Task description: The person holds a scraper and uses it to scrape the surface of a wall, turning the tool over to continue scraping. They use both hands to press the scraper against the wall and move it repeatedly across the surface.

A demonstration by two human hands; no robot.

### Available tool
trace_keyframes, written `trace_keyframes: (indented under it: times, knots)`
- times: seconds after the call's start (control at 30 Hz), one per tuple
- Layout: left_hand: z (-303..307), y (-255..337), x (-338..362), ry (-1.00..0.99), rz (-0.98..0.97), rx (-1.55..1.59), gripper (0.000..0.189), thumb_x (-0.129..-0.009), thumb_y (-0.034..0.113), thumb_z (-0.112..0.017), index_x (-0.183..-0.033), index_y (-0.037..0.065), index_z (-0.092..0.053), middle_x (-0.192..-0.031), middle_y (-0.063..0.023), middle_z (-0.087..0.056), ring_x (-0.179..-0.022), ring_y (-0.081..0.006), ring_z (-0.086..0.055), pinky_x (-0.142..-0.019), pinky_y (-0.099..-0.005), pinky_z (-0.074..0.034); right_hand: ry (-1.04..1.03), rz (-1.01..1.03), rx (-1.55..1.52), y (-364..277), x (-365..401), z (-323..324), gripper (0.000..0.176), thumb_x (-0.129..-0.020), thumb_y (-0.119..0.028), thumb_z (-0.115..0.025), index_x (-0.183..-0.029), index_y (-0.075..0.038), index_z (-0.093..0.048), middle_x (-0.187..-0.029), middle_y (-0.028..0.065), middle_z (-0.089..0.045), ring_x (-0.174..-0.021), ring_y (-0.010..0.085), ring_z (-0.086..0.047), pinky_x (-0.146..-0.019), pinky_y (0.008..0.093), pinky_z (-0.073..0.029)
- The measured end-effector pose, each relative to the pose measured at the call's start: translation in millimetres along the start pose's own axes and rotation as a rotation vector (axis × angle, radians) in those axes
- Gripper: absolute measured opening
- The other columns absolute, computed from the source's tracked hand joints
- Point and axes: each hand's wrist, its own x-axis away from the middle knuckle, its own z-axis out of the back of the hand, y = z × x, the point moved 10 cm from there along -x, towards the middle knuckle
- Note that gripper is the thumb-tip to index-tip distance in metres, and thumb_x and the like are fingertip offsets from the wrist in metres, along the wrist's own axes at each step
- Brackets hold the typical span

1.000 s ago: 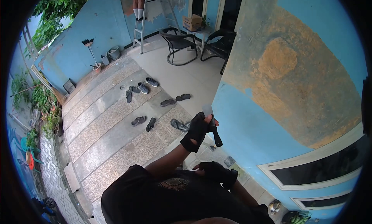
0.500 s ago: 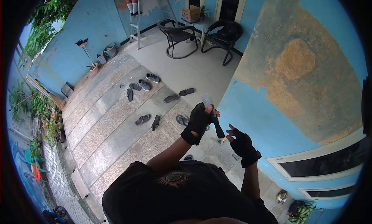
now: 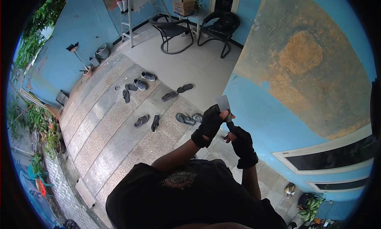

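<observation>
In the head view my left hand (image 3: 211, 122), in a black fingerless glove, pinches a putty knife (image 3: 223, 103) near the base of its flat grey blade, which points up. My right hand (image 3: 241, 143), gloved the same way, is closed around the dark handle, most of which its fingers hide. Both hands are close together in front of my chest. Beyond them stands the blue wall (image 3: 246, 98), with a large bare patch (image 3: 303, 54) of brown and grey where paint is gone.
Several sandals (image 3: 170, 95) and a pair of sneakers (image 3: 140, 84) lie on the paved floor. Two black chairs (image 3: 220, 28) flank a small table with a cardboard box (image 3: 183, 7). A person's legs (image 3: 122, 2) show on a ladder (image 3: 127, 28). A cat (image 3: 289, 190) sits by the wall.
My right hand has moved up from below the handle and closed on it. My left hand has shifted slightly right and down with the putty knife. The view has turned slightly.
</observation>
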Motion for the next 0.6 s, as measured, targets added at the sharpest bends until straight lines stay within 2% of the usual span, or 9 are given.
trace_keyframes:
  times: [0.13,0.2,0.27,0.33,0.4,0.43,0.47,0.53,0.6]
  knots:
    - [-24,-11,-9,-0.085,0.012,-0.030,0.035,-0.095,0.039,-0.061,-0.101,0.005,-0.059,-0.094,-0.0076,-0.070,-0.085,-0.0130,-0.062,-0.076,-0.0282,-0.048,0.029,0.075,-0.058,10,6,18,0.026,-0.096,-0.013,-0.059,-0.116,0.002,-0.062,-0.083,0.0074,-0.069,-0.079,0.0167,-0.068,-0.073,0.0301,-0.053]
    - [-37,-21,-16,-0.133,0.029,-0.061,0.033,-0.095,0.038,-0.061,-0.100,0.005,-0.059,-0.096,-0.0084,-0.070,-0.086,-0.0142,-0.063,-0.078,-0.0293,-0.048,0.044,0.006,-0.248,17,7,28,0.030,-0.095,-0.016,-0.060,-0.118,0.004,-0.059,-0.087,0.0087,-0.069,-0.082,0.0176,-0.068,-0.077,0.0304,-0.053]
    - [-53,-36,-24,-0.210,0.033,0.059,0.029,-0.097,0.032,-0.060,-0.102,0.004,-0.057,-0.103,-0.0112,-0.068,-0.095,-0.0188,-0.065,-0.084,-0.0320,-0.051,0.054,-0.026,-0.305,23,4,40,0.032,-0.095,-0.015,-0.059,-0.121,0.004,-0.057,-0.088,0.0092,-0.069,-0.083,0.0179,-0.069,-0.079,0.0307,-0.053]
    - [-64,-42,-29,-0.203,0.038,0.099,0.027,-0.097,0.030,-0.059,-0.102,0.003,-0.055,-0.106,-0.0130,-0.067,-0.100,-0.0214,-0.066,-0.087,-0.0335,-0.051,0.070,-0.068,-0.360,27,0,55,0.034,-0.095,-0.014,-0.059,-0.124,0.004,-0.054,-0.089,0.0097,-0.069,-0.085,0.0182,-0.069,-0.080,0.0310,-0.054]
    - [-75,-55,-37,-0.192,0.019,0.165,0.026,-0.098,0.027,-0.057,-0.107,0.003,-0.054,-0.114,-0.0176,-0.065,-0.109,-0.0261,-0.065,-0.090,-0.0350,-0.054,0.094,-0.026,-0.316,21,-3,77,0.031,-0.095,-0.007,-0.057,-0.124,0.003,-0.055,-0.104,0.0112,-0.066,-0.089,0.0204,-0.070,-0.082,0.0316,-0.056]
    - [-81,-59,-41,-0.201,0.046,0.127,0.027,-0.098,0.028,-0.057,-0.110,0.003,-0.055,-0.117,-0.0185,-0.065,-0.109,-0.0264,-0.065,-0.090,-0.0353,-0.054,0.108,-0.021,-0.258,20,-4,88,0.033,-0.094,-0.004,-0.055,-0.126,0.003,-0.054,-0.104,0.0116,-0.066,-0.088,0.0197,-0.070,-0.082,0.0315,-0.056]
    - [-88,-63,-45,-0.213,0.072,0.087,0.029,-0.098,0.028,-0.057,-0.113,0.003,-0.055,-0.119,-0.0195,-0.064,-0.108,-0.0266,-0.065,-0.090,-0.0355,-0.054,0.081,0.034,-0.375,34,-8,93,0.037,-0.093,-0.002,-0.053,-0.130,0.003,-0.052,-0.102,0.0103,-0.067,-0.088,0.0182,-0.069,-0.083,0.0312,-0.055]
    - [-103,-61,-50,-0.180,0.064,0.070,0.034,-0.099,0.029,-0.056,-0.119,0.001,-0.055,-0.123,-0.0198,-0.063,-0.110,-0.0255,-0.065,-0.091,-0.0365,-0.053,0.051,-0.006,-0.210,45,-11,114,0.040,-0.093,0.000,-0.053,-0.132,0.003,-0.050,-0.094,0.0092,-0.068,-0.088,0.0165,-0.068,-0.083,0.0311,-0.054]
    - [-113,-71,-58,-0.138,0.037,0.111,0.035,-0.099,0.028,-0.056,-0.121,0.001,-0.055,-0.124,-0.0201,-0.062,-0.113,-0.0238,-0.062,-0.092,-0.0365,-0.053,0.056,-0.028,-0.226,53,-13,132,0.040,-0.092,0.000,-0.052,-0.132,0.003,-0.050,-0.090,0.0087,-0.068,-0.087,0.0163,-0.068,-0.083,0.0310,-0.054]
